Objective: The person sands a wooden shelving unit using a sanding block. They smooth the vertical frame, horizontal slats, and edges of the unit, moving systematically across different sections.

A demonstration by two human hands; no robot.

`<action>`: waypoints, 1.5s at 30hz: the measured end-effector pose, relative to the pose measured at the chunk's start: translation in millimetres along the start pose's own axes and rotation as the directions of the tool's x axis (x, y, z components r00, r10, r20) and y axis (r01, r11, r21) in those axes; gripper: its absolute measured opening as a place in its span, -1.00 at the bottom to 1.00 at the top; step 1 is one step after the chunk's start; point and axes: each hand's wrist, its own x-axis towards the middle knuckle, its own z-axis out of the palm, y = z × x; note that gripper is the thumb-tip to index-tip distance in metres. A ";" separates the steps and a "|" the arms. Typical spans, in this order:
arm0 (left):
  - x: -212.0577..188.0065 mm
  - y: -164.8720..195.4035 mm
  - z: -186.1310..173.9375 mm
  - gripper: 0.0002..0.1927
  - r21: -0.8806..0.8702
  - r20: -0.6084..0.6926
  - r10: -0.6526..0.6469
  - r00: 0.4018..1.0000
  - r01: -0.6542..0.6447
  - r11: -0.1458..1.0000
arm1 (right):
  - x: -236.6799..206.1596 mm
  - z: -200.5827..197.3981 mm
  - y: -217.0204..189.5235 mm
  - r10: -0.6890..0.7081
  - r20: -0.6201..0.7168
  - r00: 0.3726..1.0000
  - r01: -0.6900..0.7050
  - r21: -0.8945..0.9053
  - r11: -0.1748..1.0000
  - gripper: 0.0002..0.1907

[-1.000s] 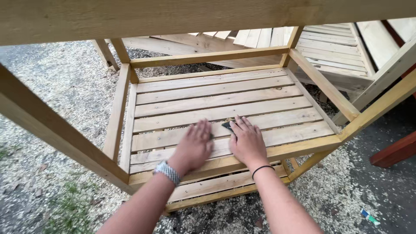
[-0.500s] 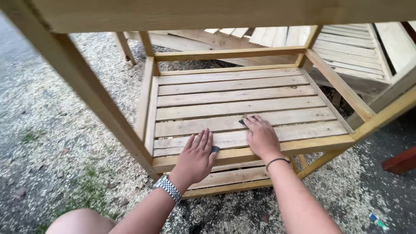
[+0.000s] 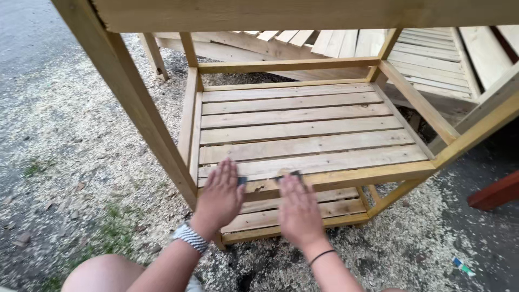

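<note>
Looking down from the head camera, the left hand point(image 3: 220, 196) lies flat, fingers spread, on the front rail point(image 3: 346, 177) of a slatted wooden shelf point(image 3: 303, 130), a small dark sanding pad point(image 3: 241, 180) peeking out at its 2 o'clock. The right hand point(image 3: 299, 212) is blurred, open-palmed, with another dark pad point(image 3: 287, 174) at its 12 o'clock; whether its grip closes on it I cannot tell. Sawdust point(image 3: 411, 238) covers the ground at 5 o'clock.

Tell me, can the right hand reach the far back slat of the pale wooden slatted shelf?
Probably yes. The right hand lies flat at the front rail of the pale wooden slatted shelf, and nothing sits on the slats between it and the back.
</note>
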 end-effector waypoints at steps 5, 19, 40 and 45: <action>-14.5 1.5 -31.4 0.01 0.106 0.044 -0.076 0.996 0.071 0.992 | -2.4 -36.7 108.7 0.417 0.005 0.909 -0.415 -0.107 0.904 -0.41; -64.2 -16.4 -28.3 -0.34 -0.739 -0.218 -0.085 0.972 -0.107 0.666 | 32.9 29.5 62.9 -0.025 -0.330 0.944 0.120 0.271 0.955 -0.35; -24.8 -61.0 -242.1 -0.31 -0.821 -0.569 -0.244 0.785 -0.527 0.221 | 163.3 -135.4 -185.5 0.649 -0.088 0.756 -0.012 0.989 0.148 -0.70; -39.6 -78.0 -246.4 -0.37 -0.841 -0.526 -0.021 0.850 -0.523 -0.140 | 186.9 -164.9 -229.3 0.257 -0.170 0.951 0.258 0.894 -0.365 -0.38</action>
